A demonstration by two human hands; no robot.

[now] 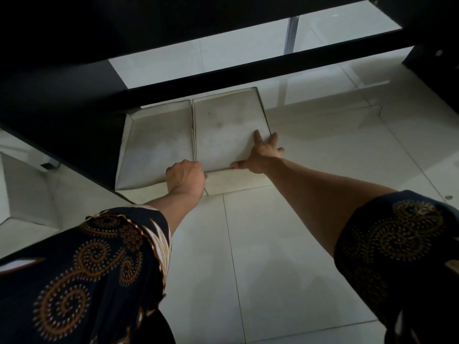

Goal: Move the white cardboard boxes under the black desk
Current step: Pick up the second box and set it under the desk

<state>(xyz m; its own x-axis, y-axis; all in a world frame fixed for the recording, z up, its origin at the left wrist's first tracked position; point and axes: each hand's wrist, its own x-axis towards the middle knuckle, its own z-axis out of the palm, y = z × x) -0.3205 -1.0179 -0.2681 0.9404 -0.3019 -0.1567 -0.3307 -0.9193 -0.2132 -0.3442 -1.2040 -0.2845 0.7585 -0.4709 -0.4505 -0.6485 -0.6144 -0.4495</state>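
Two flat white cardboard boxes lie side by side on the tiled floor, partly under the black desk (74, 100). The right box (228, 125) has my right hand (260, 155) spread flat on its near right corner, fingers apart. The left box (156, 142) reaches further under the desk. My left hand (185, 178) is curled on the near edge where the two boxes meet; its fingers are hidden, so I cannot tell which box it grips.
A black crossbar (260, 68) of the desk runs diagonally just beyond the boxes. A thin metal leg (290, 33) stands farther back. Glossy white floor tiles (273, 244) stretch toward me. A white object (24, 189) sits at the left.
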